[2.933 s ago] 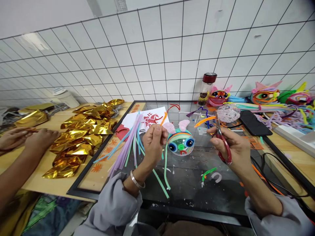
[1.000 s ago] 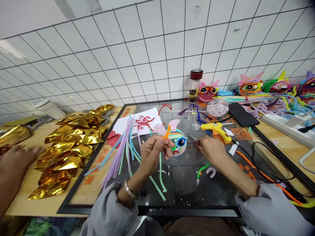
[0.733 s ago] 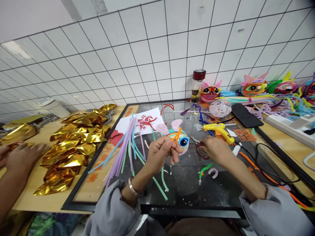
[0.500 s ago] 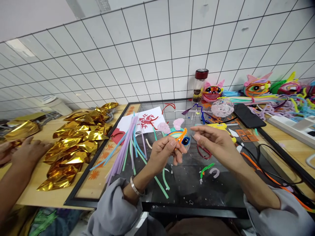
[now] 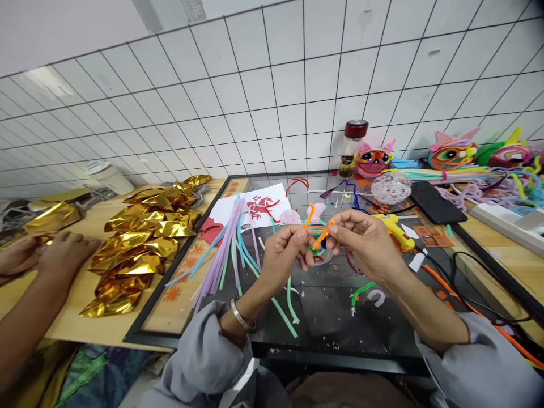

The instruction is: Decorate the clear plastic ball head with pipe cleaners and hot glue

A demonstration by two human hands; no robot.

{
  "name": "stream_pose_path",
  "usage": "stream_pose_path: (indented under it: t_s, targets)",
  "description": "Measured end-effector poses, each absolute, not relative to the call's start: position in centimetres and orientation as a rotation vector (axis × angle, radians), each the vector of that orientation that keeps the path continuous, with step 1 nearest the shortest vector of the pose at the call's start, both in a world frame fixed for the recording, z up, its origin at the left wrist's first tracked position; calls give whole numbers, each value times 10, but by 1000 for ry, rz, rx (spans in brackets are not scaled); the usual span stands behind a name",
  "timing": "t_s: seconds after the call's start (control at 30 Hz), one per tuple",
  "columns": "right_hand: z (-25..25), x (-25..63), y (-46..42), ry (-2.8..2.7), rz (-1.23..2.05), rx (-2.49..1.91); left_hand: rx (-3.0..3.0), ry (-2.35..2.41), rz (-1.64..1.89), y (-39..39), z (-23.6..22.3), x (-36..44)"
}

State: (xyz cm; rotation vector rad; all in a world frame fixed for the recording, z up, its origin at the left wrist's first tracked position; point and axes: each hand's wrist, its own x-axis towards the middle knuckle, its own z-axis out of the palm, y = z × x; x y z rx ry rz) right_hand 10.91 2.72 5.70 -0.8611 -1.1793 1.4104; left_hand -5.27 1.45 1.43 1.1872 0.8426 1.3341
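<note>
Wrists raised over the worktop [image 5: 318, 317], our left hand [image 5: 287, 252] and right hand [image 5: 368, 241] both pinch orange pipe cleaner [image 5: 323, 233], one bent length or two we cannot tell, slanting up rightward from the left fingers. Just beyond the fingers, about equally near both hands, sits the partly hidden, pink-eared clear ball [image 5: 325, 258].

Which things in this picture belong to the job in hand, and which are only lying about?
Likely in the job:
- orange wire, held by left hand and right hand
- eyed ball, behind the hands
- perhaps glue gun, not held

Apparently lying about:
- phone
- bottle
- power strip
</note>
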Motion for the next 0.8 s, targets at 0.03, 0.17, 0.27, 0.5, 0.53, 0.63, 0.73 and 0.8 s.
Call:
stream_pose_path:
  t_s: [0.03, 0.17, 0.27, 0.5, 0.53, 0.63, 0.73, 0.8]
  targets:
    - [58, 108, 28, -1185, 1401, -862, 1211, 862, 1339, 15, 14, -53]
    - [60, 105, 32, -1228, 1282, -861, 1288, 894, 1328, 13, 16, -55]
    - [57, 103, 30, -1243, 1151, -871, 1354, 933, 1292, 10, 19, -57]
    - [50, 99, 20, -1278, 1004, -874, 1524, 998, 1271, 5, 21, -55]
    - [50, 99, 20, -1274, 1020, -871, 1563, 1007, 1278, 5, 20, -55]
    - [51, 101, 22, -1277, 1077, -854, 1717, 1054, 1312, 8, 19, -57]
    - [53, 106, 25, -1353, 1129, -842, 1894, 1086, 1320, 10, 22, -60]
    - [53, 109, 27, -1378, 1184, -839, 1993, 1078, 1322, 11, 25, -62]
